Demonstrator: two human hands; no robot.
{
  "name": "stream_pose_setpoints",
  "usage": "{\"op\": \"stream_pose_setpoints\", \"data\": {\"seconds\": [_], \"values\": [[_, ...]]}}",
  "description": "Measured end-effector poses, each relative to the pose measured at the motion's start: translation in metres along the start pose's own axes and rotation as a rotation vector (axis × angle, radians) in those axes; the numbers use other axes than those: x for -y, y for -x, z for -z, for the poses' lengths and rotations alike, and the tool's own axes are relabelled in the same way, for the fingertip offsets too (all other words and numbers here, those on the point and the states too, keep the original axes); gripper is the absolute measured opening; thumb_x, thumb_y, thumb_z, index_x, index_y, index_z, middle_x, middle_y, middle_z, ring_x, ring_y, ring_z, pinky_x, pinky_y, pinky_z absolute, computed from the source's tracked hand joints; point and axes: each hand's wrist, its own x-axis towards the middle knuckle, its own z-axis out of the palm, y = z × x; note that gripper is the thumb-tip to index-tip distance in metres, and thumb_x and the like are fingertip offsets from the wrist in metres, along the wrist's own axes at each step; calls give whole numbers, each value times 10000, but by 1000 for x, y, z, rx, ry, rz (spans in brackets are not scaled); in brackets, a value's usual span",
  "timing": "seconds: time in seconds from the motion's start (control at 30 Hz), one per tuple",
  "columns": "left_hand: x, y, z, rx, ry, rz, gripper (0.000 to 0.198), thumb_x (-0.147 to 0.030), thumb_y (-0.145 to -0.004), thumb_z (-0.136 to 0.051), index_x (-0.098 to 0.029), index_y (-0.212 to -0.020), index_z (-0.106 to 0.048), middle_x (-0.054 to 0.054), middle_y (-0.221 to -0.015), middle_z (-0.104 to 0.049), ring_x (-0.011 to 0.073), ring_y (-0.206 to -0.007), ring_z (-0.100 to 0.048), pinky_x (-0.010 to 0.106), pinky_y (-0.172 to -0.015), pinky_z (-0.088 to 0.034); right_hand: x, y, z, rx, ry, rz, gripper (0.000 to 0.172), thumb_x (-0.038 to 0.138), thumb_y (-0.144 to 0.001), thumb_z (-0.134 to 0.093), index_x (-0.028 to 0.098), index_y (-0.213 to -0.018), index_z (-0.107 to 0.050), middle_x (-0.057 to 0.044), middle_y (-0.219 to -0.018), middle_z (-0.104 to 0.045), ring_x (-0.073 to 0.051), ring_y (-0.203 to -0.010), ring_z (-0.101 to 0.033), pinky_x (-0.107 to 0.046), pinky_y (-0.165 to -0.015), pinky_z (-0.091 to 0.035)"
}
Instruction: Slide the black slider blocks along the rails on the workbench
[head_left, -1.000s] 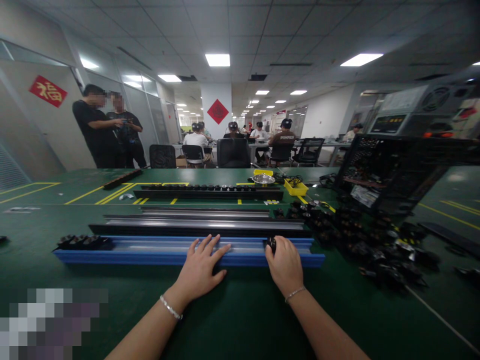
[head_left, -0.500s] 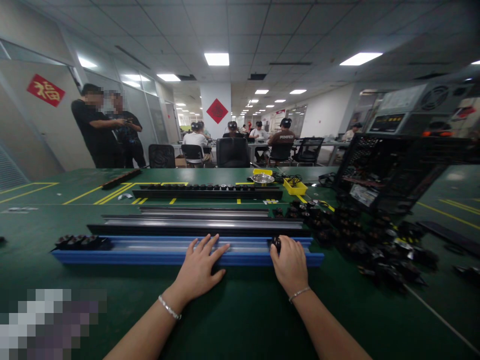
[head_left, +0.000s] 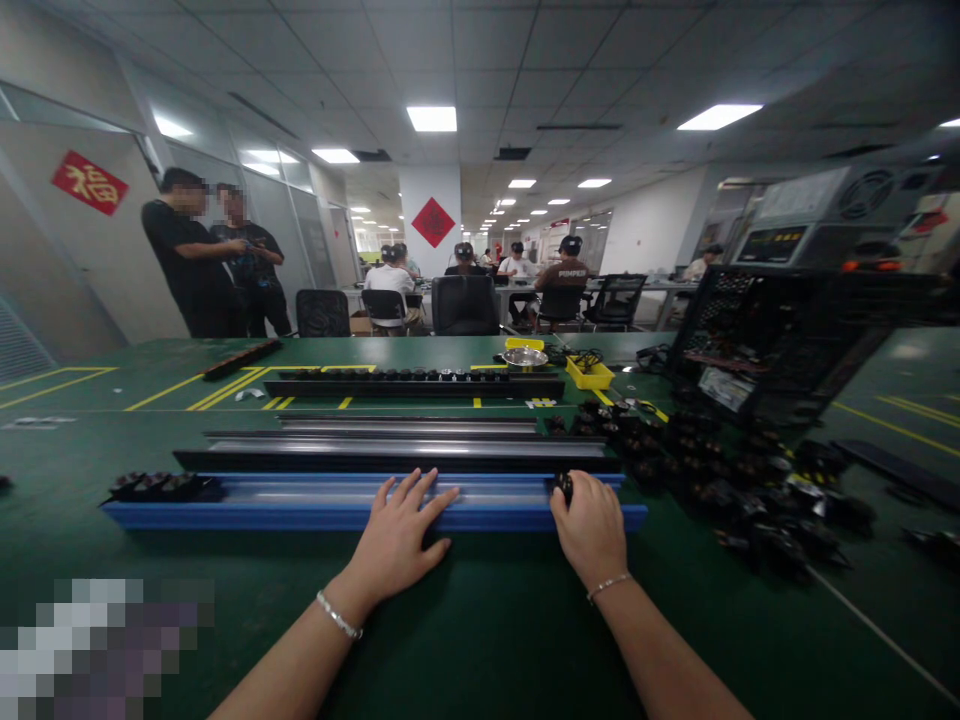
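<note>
A long blue channel rail (head_left: 300, 517) lies across the green table in front of me. My left hand (head_left: 401, 535) rests spread over its middle, fingers stretched across the trough. Near the rail's right end my right hand (head_left: 596, 520) is closed around a small black part (head_left: 562, 486), whose far side shows beyond the thumb; the rest is hidden by my fingers. Several similar black parts (head_left: 161, 485) sit in a row in the trough at the left end. Directly behind lies a black rail (head_left: 405, 447) with a shiny inner strip.
A heap of black parts (head_left: 750, 480) spreads at the right, below an opened computer case (head_left: 750, 340). Farther back are a black rail (head_left: 420, 388) filled with parts, a yellow bin (head_left: 589, 375) and a metal bowl (head_left: 523, 357). People sit and stand beyond the table.
My right hand has shifted a little to the right along the blue rail, and the black part has moved with it. My left hand stays in place.
</note>
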Motion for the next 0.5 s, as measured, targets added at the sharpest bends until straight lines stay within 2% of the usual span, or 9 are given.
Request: {"op": "stream_pose_setpoints", "data": {"seconds": [0.33,0.5], "values": [[0,0,1,11,8,-2,648,-410,-773,-567,-393,-1374,-326,37,-1465,-337,312,-1333,-288,570,-1061,-194,-6,-4,4,4,8,-62,244,263,-831,-410,125,-942,-577,-115,-971,-635,-231,-955,-544,-347,-906,-332],[1,0,0,-4,6,-5,654,-403,-768,-573,-402,-1373,-324,34,-1461,-345,308,-1333,-293,567,-1058,-204,-9,-5,7,0,8,-82,234,256,-827,-389,143,-897,-582,-117,-911,-634,-237,-908,-550,-355,-838,-356]]}}
